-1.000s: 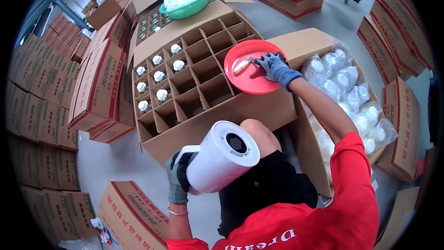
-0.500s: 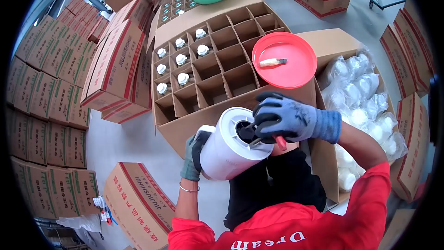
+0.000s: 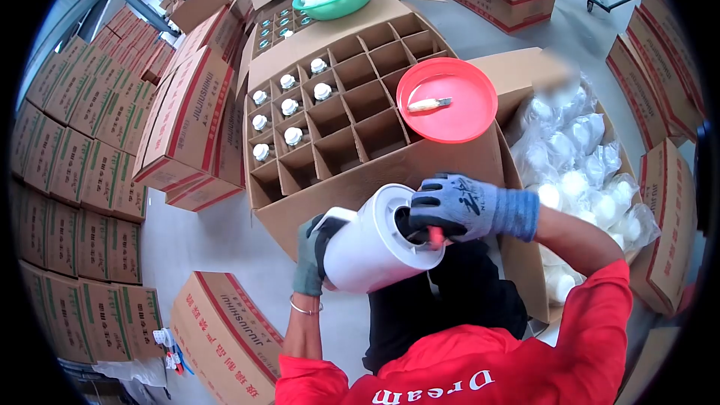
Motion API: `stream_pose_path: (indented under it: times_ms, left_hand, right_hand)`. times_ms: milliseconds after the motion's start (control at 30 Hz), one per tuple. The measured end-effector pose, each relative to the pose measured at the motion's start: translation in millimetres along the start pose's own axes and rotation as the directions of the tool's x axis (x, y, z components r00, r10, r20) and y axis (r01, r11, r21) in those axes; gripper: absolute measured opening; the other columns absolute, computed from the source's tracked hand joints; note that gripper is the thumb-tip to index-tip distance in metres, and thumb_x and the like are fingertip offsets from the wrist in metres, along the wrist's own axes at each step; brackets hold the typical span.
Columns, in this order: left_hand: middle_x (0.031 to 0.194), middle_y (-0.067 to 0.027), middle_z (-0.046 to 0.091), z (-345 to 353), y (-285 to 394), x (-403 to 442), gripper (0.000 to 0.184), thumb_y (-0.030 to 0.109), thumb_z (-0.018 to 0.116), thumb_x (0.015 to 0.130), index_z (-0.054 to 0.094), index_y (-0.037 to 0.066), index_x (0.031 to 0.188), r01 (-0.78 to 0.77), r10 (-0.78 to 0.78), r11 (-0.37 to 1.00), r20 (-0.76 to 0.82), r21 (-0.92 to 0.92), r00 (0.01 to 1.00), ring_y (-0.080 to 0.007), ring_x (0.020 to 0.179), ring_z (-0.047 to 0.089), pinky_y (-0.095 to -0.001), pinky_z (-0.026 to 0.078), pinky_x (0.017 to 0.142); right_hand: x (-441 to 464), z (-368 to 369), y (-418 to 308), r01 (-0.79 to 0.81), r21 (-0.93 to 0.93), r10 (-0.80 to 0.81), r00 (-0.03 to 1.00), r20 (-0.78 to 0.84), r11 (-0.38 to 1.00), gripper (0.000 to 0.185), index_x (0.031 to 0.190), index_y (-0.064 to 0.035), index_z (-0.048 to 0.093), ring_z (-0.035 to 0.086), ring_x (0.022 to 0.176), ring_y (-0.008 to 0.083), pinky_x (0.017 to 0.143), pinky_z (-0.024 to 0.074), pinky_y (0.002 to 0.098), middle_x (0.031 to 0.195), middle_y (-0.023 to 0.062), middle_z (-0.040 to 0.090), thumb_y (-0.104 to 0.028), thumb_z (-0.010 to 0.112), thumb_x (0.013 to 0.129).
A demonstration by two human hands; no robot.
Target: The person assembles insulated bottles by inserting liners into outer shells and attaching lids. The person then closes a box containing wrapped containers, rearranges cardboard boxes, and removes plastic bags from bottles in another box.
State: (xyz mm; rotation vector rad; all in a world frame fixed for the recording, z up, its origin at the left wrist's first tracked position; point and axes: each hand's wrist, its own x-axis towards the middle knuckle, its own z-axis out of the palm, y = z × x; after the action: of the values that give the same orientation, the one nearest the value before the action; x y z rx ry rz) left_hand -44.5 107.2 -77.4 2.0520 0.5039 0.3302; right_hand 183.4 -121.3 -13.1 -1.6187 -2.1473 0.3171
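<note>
My left hand point(image 3: 309, 259), in a grey-green glove, is closed round the handle of a white cylindrical jug point(image 3: 365, 251). The jug is tilted, its round end with a dark opening turned toward my right hand. A blue-grey glove with dark fingertips covers my right hand point(image 3: 457, 208), which is closed at that opening on a red-handled tool point(image 3: 435, 237). Most of the tool is hidden by the fingers and the jug, so its kind is unclear. Just beyond both hands stands a divided carton point(image 3: 345, 189) with several white-capped bottles point(image 3: 292, 136) in its left cells.
A red round lid point(image 3: 469, 116) bearing a small brush point(image 3: 427, 105) rests on the carton's right corner. To the right, an open box holds plastic-wrapped white pieces point(image 3: 581, 187). A green basin point(image 3: 337, 7) sits farther back. Stacked cartons point(image 3: 90, 247) line the left.
The jug has tipped further, its open end swinging slightly down and right. My right hand has turned and moved closer over the opening, hiding more of the tool. The view has shifted slightly.
</note>
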Motion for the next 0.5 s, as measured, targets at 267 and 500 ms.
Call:
stream_pose_path:
  times_ms: [267, 500]
  left_hand:
    - [0.099, -0.016, 0.069, -16, -2, -24, 0.024, 0.012, 0.048, 0.086, 0.065, -0.003, 0.094, -0.357, 0.306, 0.934, -0.479, -0.015, 0.823, -0.0325, 0.105, 0.063, -0.0451, 0.042, 0.101]
    - [0.118, -0.0204, 0.061, -58, -30, -54, 0.052, 0.039, 0.047, 0.098, 0.057, -0.008, 0.117, -0.273, 0.197, 0.962, -0.628, -0.026, 0.753, -0.0294, 0.107, 0.06, -0.0436, 0.046, 0.096]
  right_hand:
    - [15, 44, 0, -0.079, 0.737, 0.389, 0.884, -0.26, 0.672, 0.036, 0.111, -0.0048, 0.057, 0.063, 0.085, 0.0251, 0.078, 0.0488, 0.034, 0.092, 0.0127, 0.065, -0.024, 0.068, 0.082]
    - [18, 8, 180, -0.617, -0.082, 0.493, 0.695, -0.523, 0.783, 0.031, 0.106, -0.005, 0.052, 0.062, 0.089, 0.0366, 0.072, 0.0509, 0.0458, 0.091, 0.0181, 0.063, -0.019, 0.064, 0.081]
